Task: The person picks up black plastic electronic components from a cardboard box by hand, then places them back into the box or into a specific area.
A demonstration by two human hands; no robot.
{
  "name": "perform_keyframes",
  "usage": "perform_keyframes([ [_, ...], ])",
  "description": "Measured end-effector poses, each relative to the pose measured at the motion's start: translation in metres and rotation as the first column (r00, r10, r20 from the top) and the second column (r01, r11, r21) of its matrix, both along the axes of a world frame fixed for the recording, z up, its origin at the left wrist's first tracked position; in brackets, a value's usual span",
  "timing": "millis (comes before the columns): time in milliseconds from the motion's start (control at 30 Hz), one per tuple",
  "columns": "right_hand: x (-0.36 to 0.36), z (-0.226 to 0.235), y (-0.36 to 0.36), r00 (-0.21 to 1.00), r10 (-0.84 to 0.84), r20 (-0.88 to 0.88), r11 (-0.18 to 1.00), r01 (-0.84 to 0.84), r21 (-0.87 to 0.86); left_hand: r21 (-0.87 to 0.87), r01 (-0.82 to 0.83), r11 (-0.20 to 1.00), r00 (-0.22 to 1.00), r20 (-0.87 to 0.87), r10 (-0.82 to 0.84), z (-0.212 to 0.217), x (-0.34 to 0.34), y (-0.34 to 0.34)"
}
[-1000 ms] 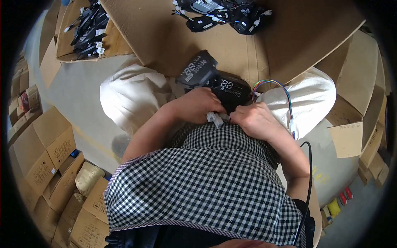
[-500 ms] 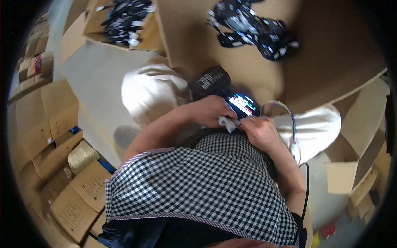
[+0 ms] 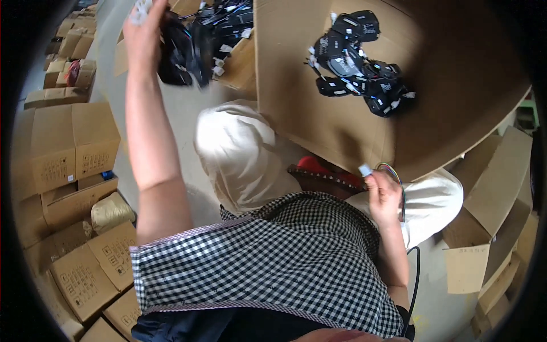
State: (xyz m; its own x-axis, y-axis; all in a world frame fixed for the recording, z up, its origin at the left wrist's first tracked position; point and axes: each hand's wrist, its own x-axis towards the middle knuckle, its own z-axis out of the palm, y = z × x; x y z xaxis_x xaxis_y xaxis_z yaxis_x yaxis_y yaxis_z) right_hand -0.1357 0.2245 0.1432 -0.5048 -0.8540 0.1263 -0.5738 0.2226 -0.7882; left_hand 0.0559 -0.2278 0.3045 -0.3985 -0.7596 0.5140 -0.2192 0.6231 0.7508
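My left arm stretches out to the upper left. The left hand [image 3: 143, 43] is closed on a white plug bundle [image 3: 141, 11], and a black display unit [image 3: 185, 54], blurred, dangles beside it. They are next to an open carton [image 3: 242, 80] full of black units with white plugs [image 3: 235, 25]. Over my right knee, my right hand [image 3: 386, 196] pinches a white connector [image 3: 365, 170] whose coloured wires [image 3: 389, 167] loop behind the fingers. How the left fingers sit around the bundle is partly hidden.
A large open cardboard box [image 3: 296, 114] stands before my knees, with a heap of black display units [image 3: 356, 62] in it. Cartons [image 3: 85, 273] are stacked at the left, and an open carton [image 3: 467, 268] stands at the right. A black cable [image 3: 417, 273] runs beside my right arm.
My left hand has swung from my lap to the upper-left carton with a black unit. The lit screen is gone from my lap. My right hand has shifted slightly right and now holds the wired connector.
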Motion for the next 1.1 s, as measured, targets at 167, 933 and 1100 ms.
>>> perform_keyframes([
  [167,0.007,-0.002,-0.008,0.985,0.118,-0.126,0.993,-0.118,0.008,-0.314,-0.238,0.919,0.83,0.426,0.361,0.008,-0.06,0.022],
  [933,-0.048,0.027,-0.057,0.976,0.096,0.194,0.995,-0.101,0.019,0.999,0.019,0.03,0.967,-0.026,0.252,-0.426,-0.189,0.035],
  [1100,-0.045,0.032,-0.052,0.983,0.082,0.164,0.996,-0.087,0.018,0.943,0.023,0.333,0.987,-0.075,0.145,-0.341,-0.184,0.082],
])
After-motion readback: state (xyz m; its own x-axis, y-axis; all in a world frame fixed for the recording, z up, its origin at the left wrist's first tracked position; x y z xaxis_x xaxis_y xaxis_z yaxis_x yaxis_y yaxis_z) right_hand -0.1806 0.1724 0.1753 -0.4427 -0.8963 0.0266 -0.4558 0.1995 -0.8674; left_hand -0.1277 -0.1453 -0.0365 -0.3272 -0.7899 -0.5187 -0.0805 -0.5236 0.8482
